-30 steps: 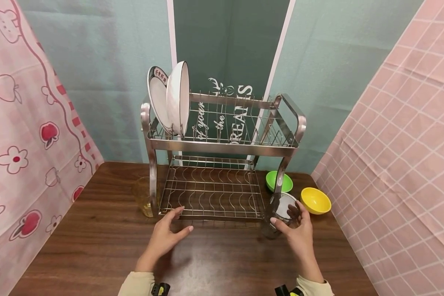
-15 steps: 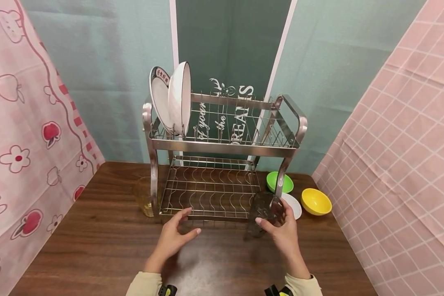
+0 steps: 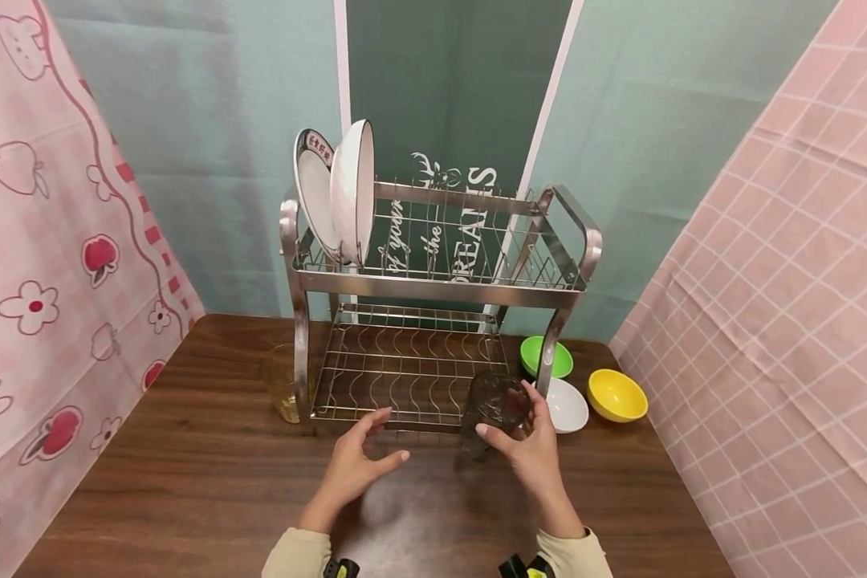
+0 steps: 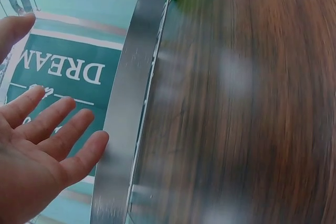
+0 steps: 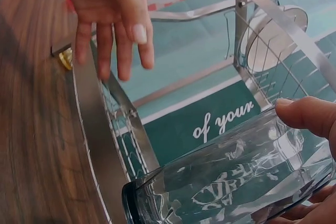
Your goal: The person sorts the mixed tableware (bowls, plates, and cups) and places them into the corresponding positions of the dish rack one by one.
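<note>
My right hand grips a dark, see-through drinking glass between thumb and fingers, in front of the right part of the rack's lower shelf. In the right wrist view the glass spans the lower part, its thick dark end pointing away from the thumb. My left hand hovers over the table before the rack, fingers spread, holding nothing; the left wrist view shows its palm. A two-tier metal dish rack stands ahead of both hands.
A white plate and a white bowl stand on edge at the upper tier's left. An amber glass is by the left leg. Green, yellow and white bowls sit to the right. Curtains surround the table.
My right hand has carried the dark glass leftward from the white bowl, which is now more exposed, to in front of the lower shelf. My left hand has drifted slightly right.
</note>
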Motion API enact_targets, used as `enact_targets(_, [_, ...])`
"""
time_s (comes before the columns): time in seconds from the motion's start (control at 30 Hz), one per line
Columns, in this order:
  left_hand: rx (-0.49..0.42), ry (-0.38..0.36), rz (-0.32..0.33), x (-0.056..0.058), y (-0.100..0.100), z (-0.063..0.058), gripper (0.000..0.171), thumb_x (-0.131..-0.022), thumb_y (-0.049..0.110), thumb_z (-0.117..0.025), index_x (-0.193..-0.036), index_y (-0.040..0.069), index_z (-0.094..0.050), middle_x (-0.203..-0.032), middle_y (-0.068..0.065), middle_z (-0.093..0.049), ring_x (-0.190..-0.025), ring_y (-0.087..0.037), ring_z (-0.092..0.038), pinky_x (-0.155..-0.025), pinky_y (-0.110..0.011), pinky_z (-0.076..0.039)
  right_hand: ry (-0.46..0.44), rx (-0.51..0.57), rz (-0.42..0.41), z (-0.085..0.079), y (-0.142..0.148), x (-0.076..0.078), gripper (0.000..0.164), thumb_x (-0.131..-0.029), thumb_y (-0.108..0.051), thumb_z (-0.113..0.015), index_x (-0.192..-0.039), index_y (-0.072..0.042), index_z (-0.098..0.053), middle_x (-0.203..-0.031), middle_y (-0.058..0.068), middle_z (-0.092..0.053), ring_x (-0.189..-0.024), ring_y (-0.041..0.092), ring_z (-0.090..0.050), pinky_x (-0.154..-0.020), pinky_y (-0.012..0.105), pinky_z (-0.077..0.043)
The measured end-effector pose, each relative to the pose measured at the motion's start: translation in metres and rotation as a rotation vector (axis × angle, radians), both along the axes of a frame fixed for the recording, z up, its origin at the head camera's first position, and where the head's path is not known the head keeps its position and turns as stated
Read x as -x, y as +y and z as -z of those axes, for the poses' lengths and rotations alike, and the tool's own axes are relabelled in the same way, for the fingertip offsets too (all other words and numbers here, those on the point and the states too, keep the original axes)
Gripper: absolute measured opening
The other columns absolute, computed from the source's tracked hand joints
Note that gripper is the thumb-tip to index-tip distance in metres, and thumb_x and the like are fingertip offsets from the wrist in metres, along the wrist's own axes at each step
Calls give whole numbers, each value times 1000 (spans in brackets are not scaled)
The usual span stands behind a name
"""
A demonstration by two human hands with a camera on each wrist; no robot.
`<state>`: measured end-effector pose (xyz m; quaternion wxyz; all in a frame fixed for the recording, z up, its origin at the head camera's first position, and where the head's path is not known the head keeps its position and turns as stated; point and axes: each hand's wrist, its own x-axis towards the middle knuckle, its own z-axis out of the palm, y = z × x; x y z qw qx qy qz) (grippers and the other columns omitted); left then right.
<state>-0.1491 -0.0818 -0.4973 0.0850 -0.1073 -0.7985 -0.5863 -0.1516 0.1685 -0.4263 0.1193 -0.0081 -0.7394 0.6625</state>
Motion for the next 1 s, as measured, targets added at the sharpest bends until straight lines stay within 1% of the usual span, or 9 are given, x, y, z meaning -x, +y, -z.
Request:
enact_targets(0.23, [-26,-11,18,0,9,0,65,-69,25,-82,-126,8,-54,-122,-6,-58,-111,-29,-53,-84,-55,-43,36,48,-53,-5,-17,2,88,-67,8,-77,-140,1,-28,-129,21,-44,-116,30,-45,-87,18,-40])
enact_targets(0.37, [-51,-18,20,1,17,-2,65,-68,18,-83,-126,7,-54,-122,-7,-58,-111,-31,-53,-85,-52,-43,61,35,-71,-6,-25,3,86,-67,8,-77,-139,1,-29,-128,21,-46,-115,31,-46,-89,22,-41])
enact_targets(0.4, [-55,-15,18,1,19,-4,65,-68,15,-83,-126,6,-54,-121,-9,-58,-110,-33,-53,-85,-52,-44,63,28,-74,-7,-27,3,86,-67,7,-77,-139,1,-30,-127,20,-46,-114,30,-47,-89,24,-42])
enact_targets(0.5, [-75,8,26,-4,24,-17,65,-67,8,-82,-125,2,-53,-119,-15,-58,-108,-38,-53,-83,-51,-45,65,29,-96,-7,-33,4,87,-66,7,-78,-139,-2,-31,-128,19,-47,-113,29,-49,-89,28,-42])
enact_targets(0.63, [-90,23,47,-12,26,-35,67,-67,5,-81,-126,-2,-51,-118,-21,-57,-108,-41,-52,-82,-54,-44,64,48,-138,-8,-41,3,87,-66,7,-78,-139,-4,-32,-126,18,-48,-111,29,-51,-89,29,-43])
enact_targets(0.67, [-92,20,51,-12,27,-36,68,-66,5,-82,-126,-2,-50,-119,-21,-56,-109,-41,-51,-82,-55,-44,62,53,-147,-8,-43,3,87,-65,8,-78,-139,-4,-32,-126,18,-48,-111,28,-51,-89,29,-43])
enact_targets(0.73, [-67,26,56,-10,28,-30,70,-67,7,-81,-128,-2,-48,-120,-21,-55,-109,-39,-51,-80,-54,-45,67,58,-163,-8,-47,2,87,-66,7,-78,-139,-3,-32,-125,18,-48,-111,28,-51,-89,29,-43])
enact_targets(0.87, [-87,24,63,-9,31,-29,80,-64,7,-83,-132,-2,-43,-118,-22,-55,-106,-37,-53,-79,-53,-45,74,65,-196,-8,-54,0,87,-67,5,-78,-139,-2,-31,-126,18,-47,-110,28,-52,-90,31,-43])
enact_targets(1.0, [-124,-8,68,-9,33,-36,84,-62,6,-83,-133,-2,-40,-112,-18,-58,-99,-33,-58,-80,-51,-47,72,70,-229,-8,-62,-1,86,-67,2,-79,-139,-2,-32,-126,18,-48,-110,29,-52,-92,37,-41])
